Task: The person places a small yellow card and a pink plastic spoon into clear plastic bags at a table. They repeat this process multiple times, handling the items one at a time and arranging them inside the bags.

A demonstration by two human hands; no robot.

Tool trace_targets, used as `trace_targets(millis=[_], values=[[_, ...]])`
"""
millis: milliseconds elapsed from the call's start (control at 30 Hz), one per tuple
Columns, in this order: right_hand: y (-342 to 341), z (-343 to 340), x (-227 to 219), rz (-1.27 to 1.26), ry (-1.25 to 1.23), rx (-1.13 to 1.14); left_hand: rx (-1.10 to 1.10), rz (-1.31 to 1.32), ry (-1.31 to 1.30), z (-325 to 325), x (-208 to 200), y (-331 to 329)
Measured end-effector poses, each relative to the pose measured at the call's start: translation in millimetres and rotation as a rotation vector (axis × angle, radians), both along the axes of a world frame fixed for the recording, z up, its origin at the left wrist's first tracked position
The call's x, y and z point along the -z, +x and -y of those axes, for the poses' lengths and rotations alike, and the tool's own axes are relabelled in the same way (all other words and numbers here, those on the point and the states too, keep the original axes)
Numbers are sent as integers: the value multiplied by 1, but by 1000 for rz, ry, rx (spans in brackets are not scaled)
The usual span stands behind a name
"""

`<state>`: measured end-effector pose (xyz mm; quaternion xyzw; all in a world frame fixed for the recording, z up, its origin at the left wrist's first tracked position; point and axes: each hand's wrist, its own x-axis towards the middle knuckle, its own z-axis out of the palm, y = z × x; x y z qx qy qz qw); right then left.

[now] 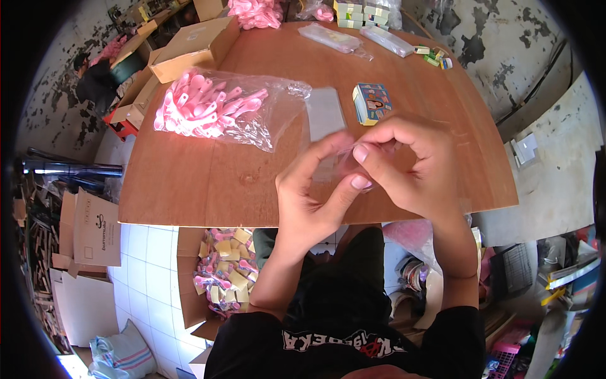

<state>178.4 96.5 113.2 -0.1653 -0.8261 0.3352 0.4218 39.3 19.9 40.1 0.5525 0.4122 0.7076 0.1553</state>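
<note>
Thin clear plastic film (346, 162): above the brown wooden table (208, 183), between both hands' fingertips.
Right hand (420, 167): thumb and forefinger pinched together on the film's upper part.
Left hand (302, 196): thumb and forefinger apart around the film; cannot tell whether they clamp it.
Glossy pink plastic spoons (205, 108): bagged, table's left side.
Blue patterned box (374, 103): 1, on the table, beyond the right hand.

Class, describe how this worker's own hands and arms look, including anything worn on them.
The left hand and right hand are ungloved, with short nails on both thumbs. No watch or bracelet shows. Both forearms are uncovered below the short black fabric sleeves of a black T-shirt with white-and-red chest lettering.
</note>
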Motion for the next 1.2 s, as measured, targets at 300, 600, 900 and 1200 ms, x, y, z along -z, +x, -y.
trace_targets(millis=[300,600,900,1200], values=[[3,-5,10,-15,698,172,-45,62,-265,12,-14,7],[2,8,15,230,897,351,-298,-611,-185,20,-21,1],[22,-9,33,-216,-213,-31,63,11,-241,31,-8,-7],[182,-195,68,610,-331,626,-47,364,73,33,10,-16]])
